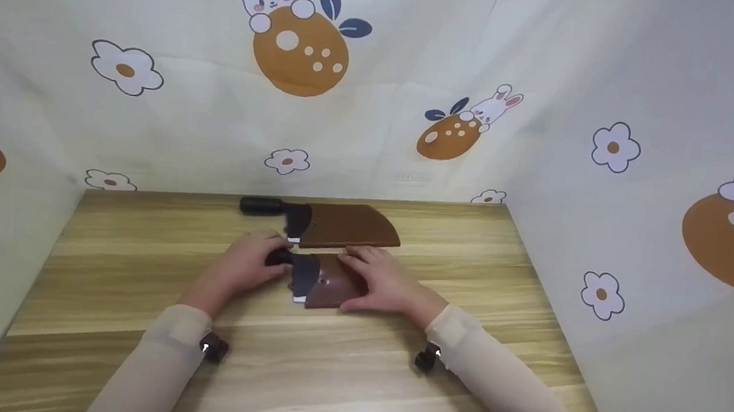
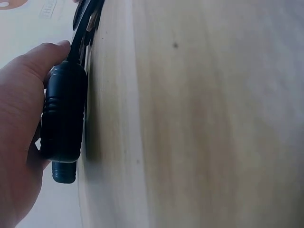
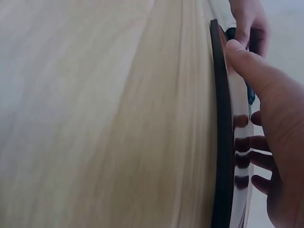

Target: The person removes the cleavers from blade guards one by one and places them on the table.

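Near the middle of the table [image 1: 304,369] lies a cleaver [image 1: 305,276] in a glossy brown sheath [image 1: 338,281]. Its bare heel shows beside a dark flap. My left hand [image 1: 248,262] grips its black handle [image 2: 65,111], thumb toward me. On the sheath's other end, my right hand [image 1: 382,281] spans the width, fingers along the far edge and thumb by the near edge. In the right wrist view, the fingers of that hand [image 3: 285,128] are bent and mirrored in the sheath. A second, larger sheathed cleaver [image 1: 349,226] lies just behind, its handle also pointing left.
Patterned cloth walls [image 1: 186,116] enclose the table's back and sides. The larger cleaver lies close to the back edge. Small black devices [image 1: 213,348] sit on both sleeved wrists.
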